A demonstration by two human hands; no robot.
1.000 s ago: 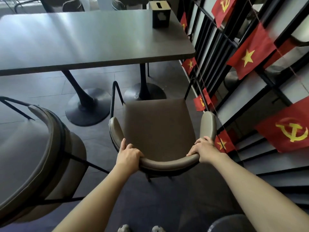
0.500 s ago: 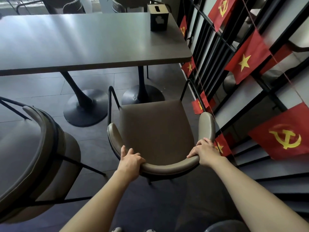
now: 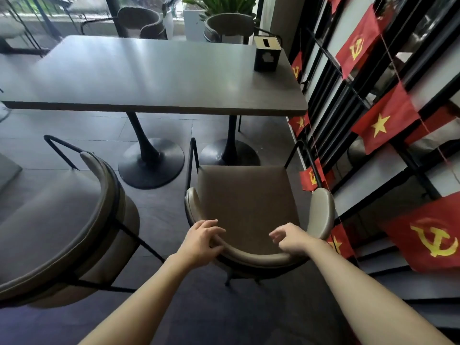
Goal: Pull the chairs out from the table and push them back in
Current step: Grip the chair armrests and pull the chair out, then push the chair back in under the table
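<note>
Both hands loose at the chair [image 3: 245,207] backrest, chair standing clear of the table [image 3: 159,78].

Left hand [image 3: 201,241] lies on the curved top rail at its left bend, fingers spread, not clamped. Right hand [image 3: 292,240] is over the rail's right part, fingers curled and open; can't tell if it touches. Both forearms reach in from the bottom edge. Chair seat sits wholly outside the tabletop, facing it, just beside the railing with red flags [image 3: 380,125]. Chair legs mostly hidden. Four chairs: this one, a second [image 3: 62,232] to its left cut off by the frame, two more [image 3: 229,26] across the table, partly hidden. One box [image 3: 267,54] on the far right corner.
</note>
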